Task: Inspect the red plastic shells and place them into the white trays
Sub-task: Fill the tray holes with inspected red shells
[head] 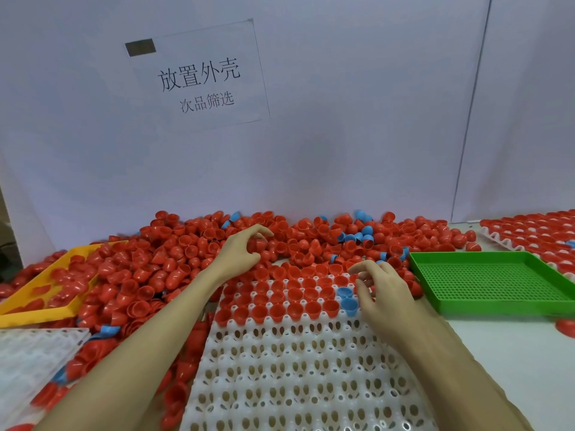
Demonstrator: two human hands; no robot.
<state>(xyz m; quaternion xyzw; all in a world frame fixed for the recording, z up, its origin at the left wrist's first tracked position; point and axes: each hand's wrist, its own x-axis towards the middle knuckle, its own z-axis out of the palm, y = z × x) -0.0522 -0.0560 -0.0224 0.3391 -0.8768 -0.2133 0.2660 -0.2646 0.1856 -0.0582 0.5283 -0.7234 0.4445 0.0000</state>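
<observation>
A big heap of red plastic shells (193, 253), with a few blue ones mixed in, lies along the back wall. A white tray (298, 368) with rows of sockets sits in front of me. Its far three rows hold red shells (295, 293) and two blue shells (347, 298) at the right end. My left hand (241, 251) reaches into the heap, fingers and thumb curled around a red shell (258, 244). My right hand (381, 290) hovers over the tray's far right corner, fingertips bent down around a red shell (363, 277) that is mostly hidden.
A yellow tray (46, 309) half buried in red shells lies at the left. Below it is a second white tray (28, 362). A perforated green tray (497, 278) stands at the right. Behind it sits another white tray filled with red shells (529, 231). One loose red shell (566, 326) lies near the right edge.
</observation>
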